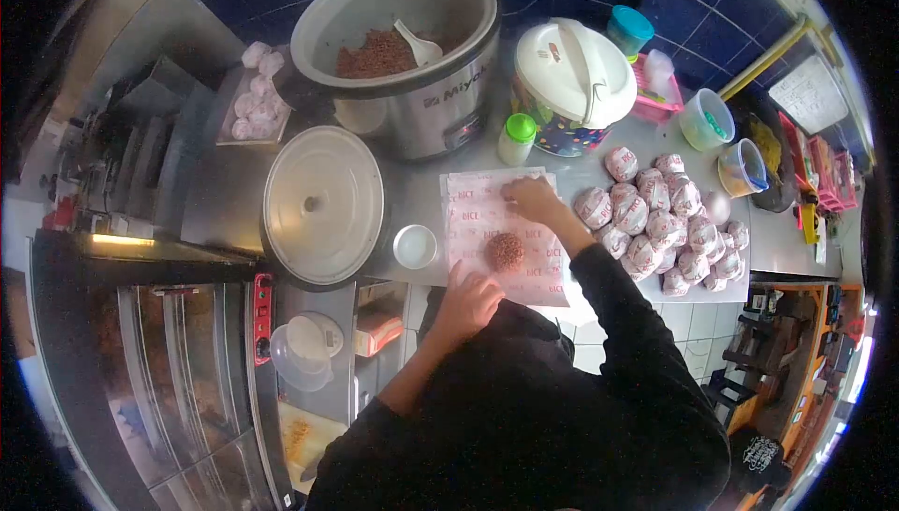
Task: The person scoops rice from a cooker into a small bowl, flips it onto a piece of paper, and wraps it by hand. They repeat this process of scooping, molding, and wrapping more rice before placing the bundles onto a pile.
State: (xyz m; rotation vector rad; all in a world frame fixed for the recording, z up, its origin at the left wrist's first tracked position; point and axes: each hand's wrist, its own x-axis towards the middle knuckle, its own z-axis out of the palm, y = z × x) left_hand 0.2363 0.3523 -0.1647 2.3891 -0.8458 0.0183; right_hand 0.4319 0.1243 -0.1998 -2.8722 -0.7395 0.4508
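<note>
A round ball of brownish-red cooked rice (507,252) sits on a stack of printed wrapping paper (468,221) with red lettering. My left hand (470,305) rests at the near left edge of the paper, below the ball, its fingers partly stretched over the sheet. Over the far part of the paper is my right hand (531,200), its fingers bent down and drawn together; what they hold, if anything, is hidden. A small white bowl (415,247) stands left of the paper. Beyond the paper is a shaker with a green lid (517,140).
A large cooker (426,103) holds brown rice and a white paddle (419,43); its round lid (323,207) lies at left. Several wrapped balls (660,225) are piled at right. A white-lidded container (573,75) and plastic tubs (705,120) stand behind. Wrapped pieces fill a tray (251,141).
</note>
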